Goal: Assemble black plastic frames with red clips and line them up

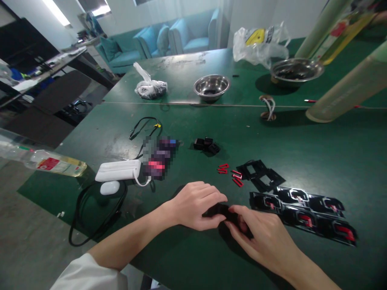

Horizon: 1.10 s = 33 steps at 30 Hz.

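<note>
Both my hands grip a dark plastic part (223,209) low over the green table. My left hand (196,205) has its fingers and thumb curled round one end. My right hand (264,231) pinches the other end, and the fingers cover most of the part. Just beyond the hands lie several small red clips (237,182). Flat black square frames (261,175) overlap beside them. To the right sit several glossy black panels (320,219) with red pieces set in them. Farther back is a small heap of black blocks (207,145).
At left are a phone (160,159), a white power bank (117,170), a white earbud case (109,187), black cables (75,225) and a bottle (60,162). Behind stand steel bowls (211,86), a knotted plastic bag (151,88) and a tall greenish cylinder (347,84).
</note>
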Each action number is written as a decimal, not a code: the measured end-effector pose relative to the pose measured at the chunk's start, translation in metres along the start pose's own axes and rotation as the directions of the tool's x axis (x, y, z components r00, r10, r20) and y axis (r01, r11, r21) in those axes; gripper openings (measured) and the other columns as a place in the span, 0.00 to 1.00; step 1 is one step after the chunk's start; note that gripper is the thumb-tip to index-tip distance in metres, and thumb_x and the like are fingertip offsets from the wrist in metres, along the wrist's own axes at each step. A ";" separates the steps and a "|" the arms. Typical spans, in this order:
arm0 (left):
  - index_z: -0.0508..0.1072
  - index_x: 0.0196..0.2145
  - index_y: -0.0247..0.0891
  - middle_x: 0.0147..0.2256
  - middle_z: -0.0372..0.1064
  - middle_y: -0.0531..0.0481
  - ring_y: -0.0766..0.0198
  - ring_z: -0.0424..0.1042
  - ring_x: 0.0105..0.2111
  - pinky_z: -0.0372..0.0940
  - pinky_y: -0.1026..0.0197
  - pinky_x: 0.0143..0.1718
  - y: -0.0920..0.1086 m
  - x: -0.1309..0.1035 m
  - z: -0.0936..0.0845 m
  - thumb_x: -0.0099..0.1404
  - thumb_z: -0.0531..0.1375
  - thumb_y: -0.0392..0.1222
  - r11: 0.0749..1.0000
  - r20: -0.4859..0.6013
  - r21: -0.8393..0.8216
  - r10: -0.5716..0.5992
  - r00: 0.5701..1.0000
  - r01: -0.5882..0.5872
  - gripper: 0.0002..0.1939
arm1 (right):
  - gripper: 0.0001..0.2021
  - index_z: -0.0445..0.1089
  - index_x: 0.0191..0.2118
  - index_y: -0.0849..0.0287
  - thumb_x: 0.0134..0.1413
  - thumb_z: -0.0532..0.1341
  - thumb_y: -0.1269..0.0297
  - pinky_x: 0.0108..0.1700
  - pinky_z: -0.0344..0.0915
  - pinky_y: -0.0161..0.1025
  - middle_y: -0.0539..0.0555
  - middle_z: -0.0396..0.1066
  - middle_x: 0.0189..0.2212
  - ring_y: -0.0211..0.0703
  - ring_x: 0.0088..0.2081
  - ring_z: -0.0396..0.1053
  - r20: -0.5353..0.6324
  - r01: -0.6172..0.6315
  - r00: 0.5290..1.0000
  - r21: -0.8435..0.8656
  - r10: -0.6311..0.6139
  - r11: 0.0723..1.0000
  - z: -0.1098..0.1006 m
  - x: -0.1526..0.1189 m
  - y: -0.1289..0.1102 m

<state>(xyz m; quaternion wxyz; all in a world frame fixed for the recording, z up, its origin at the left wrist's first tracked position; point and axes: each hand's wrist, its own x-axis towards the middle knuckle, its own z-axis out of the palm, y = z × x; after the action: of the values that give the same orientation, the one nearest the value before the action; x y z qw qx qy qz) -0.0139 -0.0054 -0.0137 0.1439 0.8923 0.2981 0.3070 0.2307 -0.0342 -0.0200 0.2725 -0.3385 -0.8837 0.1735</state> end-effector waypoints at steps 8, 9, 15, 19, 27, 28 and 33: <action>0.73 0.47 0.36 0.38 0.81 0.46 0.61 0.79 0.34 0.70 0.57 0.35 0.000 0.000 0.001 0.71 0.57 0.45 1.000 0.035 0.001 0.004 0.999 -0.004 0.13 | 0.14 0.66 0.57 0.62 0.76 0.56 0.59 0.28 0.62 0.34 0.44 0.69 0.25 0.34 0.23 0.71 -0.005 -0.006 1.000 0.017 0.006 1.000 -0.003 0.001 -0.002; 0.73 0.48 0.36 0.38 0.81 0.46 0.61 0.79 0.34 0.70 0.58 0.35 0.000 0.000 0.001 0.71 0.57 0.45 1.000 0.039 0.000 0.004 0.999 -0.004 0.13 | 0.14 0.65 0.58 0.62 0.77 0.55 0.59 0.28 0.62 0.34 0.44 0.69 0.25 0.34 0.23 0.71 -0.004 0.002 1.000 0.020 -0.002 1.000 -0.004 0.001 -0.002; 0.72 0.51 0.36 0.37 0.80 0.47 0.61 0.79 0.34 0.71 0.58 0.36 0.000 -0.002 0.002 0.72 0.57 0.45 1.000 0.026 -0.027 0.010 1.000 -0.009 0.15 | 0.15 0.64 0.62 0.64 0.78 0.53 0.63 0.29 0.62 0.36 0.47 0.73 0.28 0.36 0.24 0.72 0.020 0.058 0.998 -0.005 -0.058 0.998 -0.002 0.001 0.001; 0.72 0.53 0.35 0.37 0.81 0.47 0.61 0.78 0.31 0.70 0.58 0.35 0.000 -0.002 0.002 0.72 0.56 0.43 0.999 0.038 -0.021 0.039 0.998 -0.039 0.15 | 0.14 0.66 0.60 0.65 0.77 0.54 0.65 0.29 0.61 0.37 0.50 0.75 0.30 0.37 0.26 0.72 0.029 0.097 0.995 -0.037 -0.095 0.995 0.000 0.000 0.002; 0.72 0.54 0.35 0.37 0.82 0.47 0.62 0.76 0.30 0.70 0.57 0.34 -0.001 -0.002 0.002 0.72 0.56 0.41 0.998 0.053 -0.009 0.056 0.997 -0.056 0.16 | 0.14 0.69 0.59 0.64 0.77 0.54 0.66 0.28 0.58 0.39 0.50 0.74 0.29 0.37 0.25 0.70 0.030 0.116 0.993 -0.053 -0.115 0.992 -0.001 0.000 0.000; 0.73 0.55 0.35 0.37 0.82 0.48 0.62 0.76 0.30 0.70 0.57 0.34 -0.001 -0.003 0.002 0.72 0.55 0.40 0.998 0.059 -0.009 0.056 0.997 -0.056 0.16 | 0.13 0.69 0.58 0.64 0.77 0.54 0.66 0.29 0.58 0.39 0.50 0.74 0.29 0.37 0.25 0.70 0.036 0.115 0.993 -0.051 -0.114 0.992 -0.001 0.000 0.000; 0.73 0.56 0.35 0.37 0.82 0.48 0.62 0.76 0.32 0.70 0.57 0.36 0.000 -0.002 0.000 0.75 0.53 0.39 0.998 0.107 -0.002 0.064 0.992 -0.064 0.16 | 0.11 0.70 0.55 0.64 0.76 0.54 0.66 0.29 0.59 0.38 0.50 0.74 0.29 0.37 0.25 0.70 0.049 0.108 0.993 -0.038 -0.106 0.993 -0.002 0.000 0.000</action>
<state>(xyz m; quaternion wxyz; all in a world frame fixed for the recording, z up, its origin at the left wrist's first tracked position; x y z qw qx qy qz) -0.0152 -0.0068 -0.0147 0.1490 0.9167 0.2613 0.2629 0.2319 -0.0343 -0.0189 0.2538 -0.2920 -0.9101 0.1486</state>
